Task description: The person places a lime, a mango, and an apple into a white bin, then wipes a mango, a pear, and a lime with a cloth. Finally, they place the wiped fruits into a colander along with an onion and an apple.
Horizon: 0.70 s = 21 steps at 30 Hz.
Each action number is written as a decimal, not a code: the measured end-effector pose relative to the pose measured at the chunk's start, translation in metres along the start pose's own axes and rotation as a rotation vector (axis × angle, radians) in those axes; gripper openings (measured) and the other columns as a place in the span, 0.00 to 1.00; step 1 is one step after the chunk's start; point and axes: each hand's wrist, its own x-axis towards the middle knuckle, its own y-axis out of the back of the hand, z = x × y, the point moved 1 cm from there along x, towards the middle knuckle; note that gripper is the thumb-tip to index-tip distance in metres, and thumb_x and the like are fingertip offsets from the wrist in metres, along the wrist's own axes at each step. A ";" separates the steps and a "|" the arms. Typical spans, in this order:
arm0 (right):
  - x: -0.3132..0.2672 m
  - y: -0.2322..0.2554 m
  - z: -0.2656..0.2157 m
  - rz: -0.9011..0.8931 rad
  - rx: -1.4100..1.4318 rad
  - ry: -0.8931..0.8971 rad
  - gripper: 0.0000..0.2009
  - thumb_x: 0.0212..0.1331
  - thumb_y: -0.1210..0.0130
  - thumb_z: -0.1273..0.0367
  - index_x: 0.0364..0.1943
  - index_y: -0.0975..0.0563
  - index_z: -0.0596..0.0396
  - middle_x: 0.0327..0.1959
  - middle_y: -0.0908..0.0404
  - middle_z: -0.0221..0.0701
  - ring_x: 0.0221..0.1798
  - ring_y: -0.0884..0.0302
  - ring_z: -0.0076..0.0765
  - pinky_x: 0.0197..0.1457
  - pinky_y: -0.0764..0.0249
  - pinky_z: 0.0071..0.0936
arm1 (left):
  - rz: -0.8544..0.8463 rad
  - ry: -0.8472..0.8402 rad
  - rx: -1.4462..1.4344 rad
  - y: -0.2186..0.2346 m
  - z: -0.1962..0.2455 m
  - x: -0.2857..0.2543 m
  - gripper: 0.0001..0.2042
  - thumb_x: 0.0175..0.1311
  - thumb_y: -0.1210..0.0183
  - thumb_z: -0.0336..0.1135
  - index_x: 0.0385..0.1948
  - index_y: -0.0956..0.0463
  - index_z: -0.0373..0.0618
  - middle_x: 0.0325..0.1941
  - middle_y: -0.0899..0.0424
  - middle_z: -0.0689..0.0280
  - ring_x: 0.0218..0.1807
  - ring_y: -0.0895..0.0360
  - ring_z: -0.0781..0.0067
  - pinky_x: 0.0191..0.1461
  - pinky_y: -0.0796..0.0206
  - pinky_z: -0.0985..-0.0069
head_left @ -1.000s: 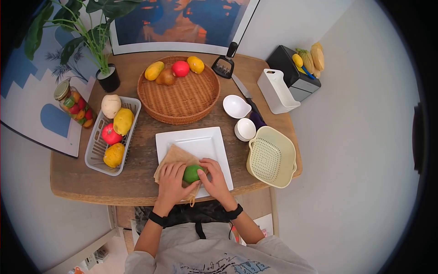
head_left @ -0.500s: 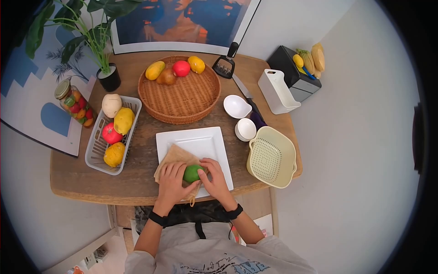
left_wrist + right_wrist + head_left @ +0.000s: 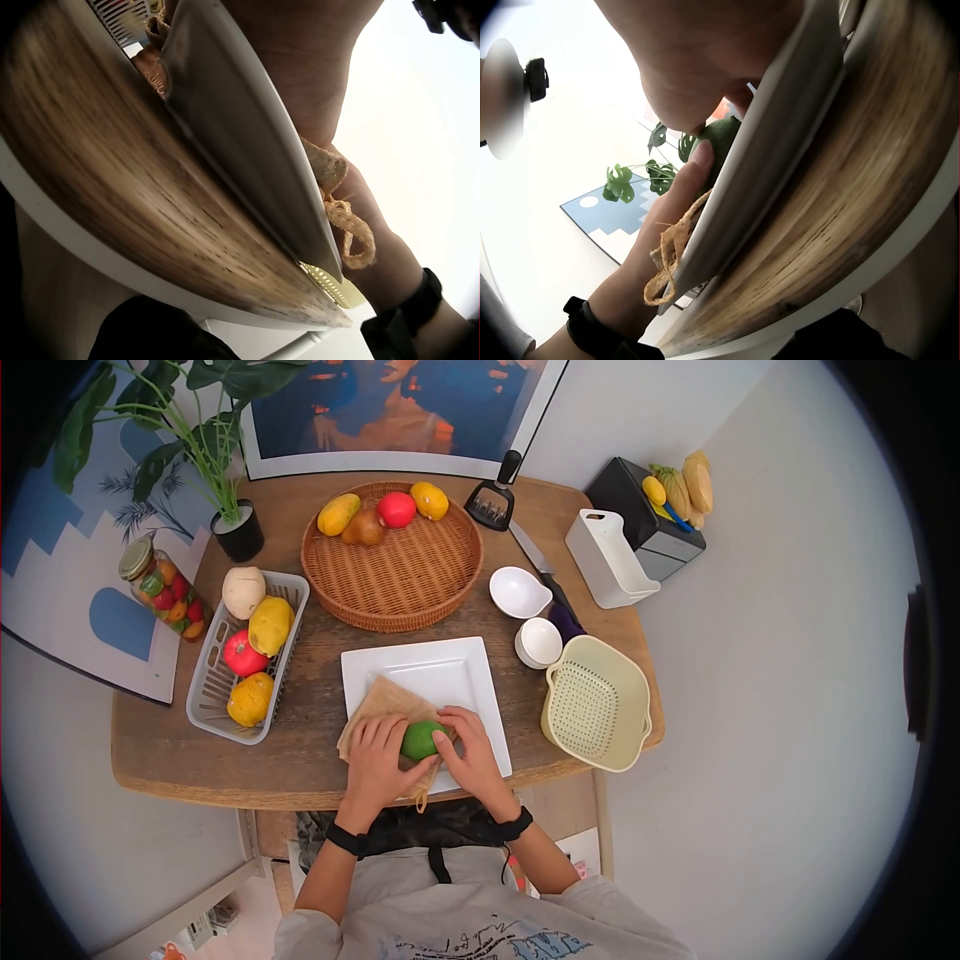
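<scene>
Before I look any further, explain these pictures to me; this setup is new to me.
There is no robot: a person works with two bare hands. The wide picture comes from a camera worn on the head, looking down. The two tilted close-ups come from cameras on the left and right wrists. The left hand and right hand together hold a green fruit over a tan cloth on a white plate. Beyond the plate sits a round wicker tray; to the person's left, a gray basket of produce; to the right, white bowls and a pale yellow basket.
</scene>
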 end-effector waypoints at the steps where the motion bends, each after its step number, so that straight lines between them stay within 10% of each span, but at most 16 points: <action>1: 0.000 0.001 0.000 -0.008 -0.007 0.000 0.14 0.70 0.39 0.66 0.50 0.20 0.64 0.60 0.21 0.45 0.65 0.25 0.53 0.69 0.30 0.41 | 0.000 -0.001 -0.003 0.000 0.000 0.000 0.30 0.52 0.25 0.49 0.51 0.20 0.36 0.56 0.18 0.55 0.59 0.24 0.48 0.68 0.36 0.54; 21: 0.000 0.000 0.000 0.018 0.030 0.002 0.14 0.68 0.36 0.67 0.49 0.20 0.63 0.58 0.20 0.46 0.63 0.24 0.55 0.68 0.29 0.43 | -0.011 -0.002 0.011 -0.001 0.000 0.000 0.30 0.53 0.25 0.49 0.52 0.20 0.36 0.56 0.18 0.54 0.60 0.24 0.49 0.69 0.37 0.54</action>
